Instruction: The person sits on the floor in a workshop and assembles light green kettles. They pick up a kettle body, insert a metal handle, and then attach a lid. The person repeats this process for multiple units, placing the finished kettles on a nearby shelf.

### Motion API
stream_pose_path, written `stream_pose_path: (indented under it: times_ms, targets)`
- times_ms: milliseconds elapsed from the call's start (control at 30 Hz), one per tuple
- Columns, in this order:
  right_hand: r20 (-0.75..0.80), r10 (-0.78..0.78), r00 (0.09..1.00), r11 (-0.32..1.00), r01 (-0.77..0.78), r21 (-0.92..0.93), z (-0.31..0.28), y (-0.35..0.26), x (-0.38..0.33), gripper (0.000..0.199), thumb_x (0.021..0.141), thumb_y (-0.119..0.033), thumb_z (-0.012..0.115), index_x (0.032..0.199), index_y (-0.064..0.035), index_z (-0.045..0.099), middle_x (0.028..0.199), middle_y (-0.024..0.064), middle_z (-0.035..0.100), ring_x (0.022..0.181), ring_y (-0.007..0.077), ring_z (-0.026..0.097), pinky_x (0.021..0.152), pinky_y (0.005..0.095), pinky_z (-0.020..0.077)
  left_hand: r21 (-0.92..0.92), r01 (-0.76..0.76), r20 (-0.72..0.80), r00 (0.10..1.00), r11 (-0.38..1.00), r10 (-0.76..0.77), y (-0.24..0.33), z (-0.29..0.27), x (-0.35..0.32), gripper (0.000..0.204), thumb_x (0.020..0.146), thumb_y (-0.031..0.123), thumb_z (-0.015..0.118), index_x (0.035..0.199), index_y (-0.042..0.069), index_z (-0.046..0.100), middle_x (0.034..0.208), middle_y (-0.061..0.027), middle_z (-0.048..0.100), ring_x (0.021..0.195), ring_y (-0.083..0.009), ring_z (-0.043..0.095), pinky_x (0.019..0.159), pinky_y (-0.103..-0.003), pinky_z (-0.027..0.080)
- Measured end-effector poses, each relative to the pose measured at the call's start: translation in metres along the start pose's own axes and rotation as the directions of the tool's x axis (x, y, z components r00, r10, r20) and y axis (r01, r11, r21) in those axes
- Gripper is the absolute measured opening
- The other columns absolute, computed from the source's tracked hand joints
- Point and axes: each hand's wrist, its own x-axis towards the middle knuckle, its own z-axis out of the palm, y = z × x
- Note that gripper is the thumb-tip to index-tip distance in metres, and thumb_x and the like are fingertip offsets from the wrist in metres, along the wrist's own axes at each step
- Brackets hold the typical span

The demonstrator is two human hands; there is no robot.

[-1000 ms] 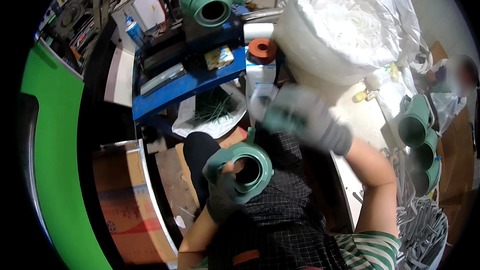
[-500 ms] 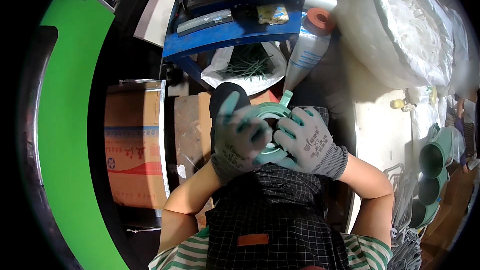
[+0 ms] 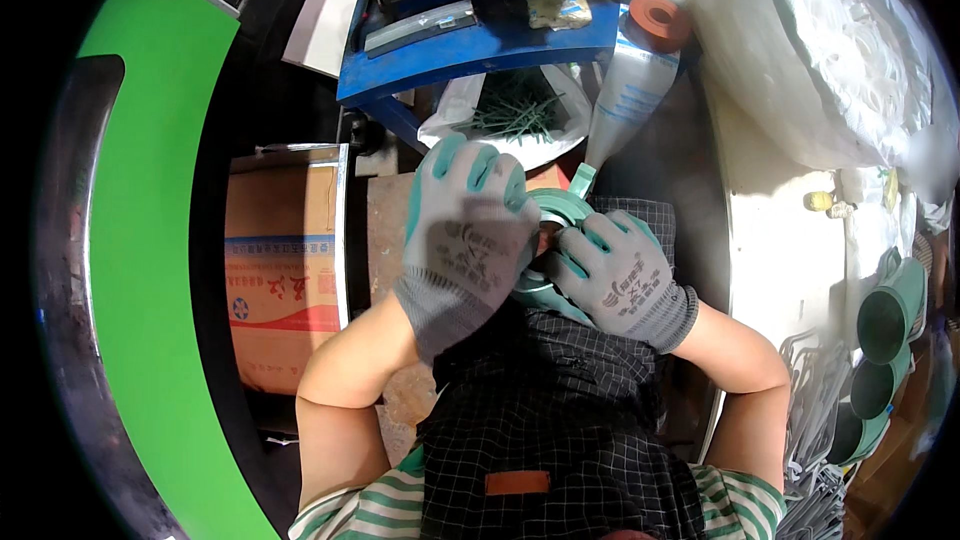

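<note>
Both gloved hands clamp one green ring-shaped fitting (image 3: 560, 215) in the lap over a black checked apron (image 3: 560, 410): left hand (image 3: 465, 240) flat across its top, right hand (image 3: 620, 275) gripping its right rim. Above the fitting: blue shelf (image 3: 470, 45) w/ tools, white bag of green ties (image 3: 515, 115). Left of it a cardboard box (image 3: 285, 260) (green wall panel (image 3: 150, 240) beyond); right, a white tabletop (image 3: 785, 250) w/ stacked green fittings (image 3: 885, 340).

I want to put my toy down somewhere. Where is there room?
There is a bare strip of white table between the big white plastic bag and the stacked green pipe fittings. The blue shelf is crowded, and both gloved hands, left and right, cover the green ring fitting.
</note>
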Motion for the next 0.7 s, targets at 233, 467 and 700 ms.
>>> stream_pose_path:
  times_ms: [233,467,700]
  targets:
    - [-0.014,0.061,0.998,0.993,-0.06,0.1,0.003,0.005,-0.011,0.024,0.084,-0.028,0.07,0.1,-0.0103,0.07,0.111,0.0123,0.063,0.103,0.0292,0.061,0.084,0.0433,0.0531,-0.27,0.008,0.023,1.0,0.963,-0.001,-0.005,0.023,0.005,0.027,0.077,0.023,0.079,0.1,0.01,0.073,0.113,-0.0127,0.067,0.111,-0.0329,0.063,0.097,-0.046,0.051]
    - [-0.262,0.737,0.623,0.548,-0.325,0.771,0.018,0.076,-0.028,0.051,0.086,-0.019,0.083,0.129,-0.0013,0.062,0.121,0.012,0.063,0.104,0.0221,0.063,0.09,0.0337,0.0534,-0.675,0.039,-0.042,0.995,0.736,-0.091,-0.014,0.024,0.002,0.019,0.089,0.009,0.073,0.108,0.006,0.071,0.107,-0.0126,0.069,0.096,-0.028,0.068,0.087,-0.04,0.055]
    - [0.373,0.788,0.491,-0.086,-0.512,0.854,0.13,0.29,-0.081,0.051,0.094,-0.025,0.08,0.135,0.0011,0.067,0.131,0.0115,0.071,0.117,0.017,0.066,0.102,0.035,0.0541,-0.938,0.25,0.179,0.942,0.239,-0.283,-0.039,0.069,0.049,0.039,0.092,0.016,0.079,0.128,0.003,0.068,0.118,-0.0078,0.073,0.104,-0.0126,0.068,0.092,-0.029,0.055]
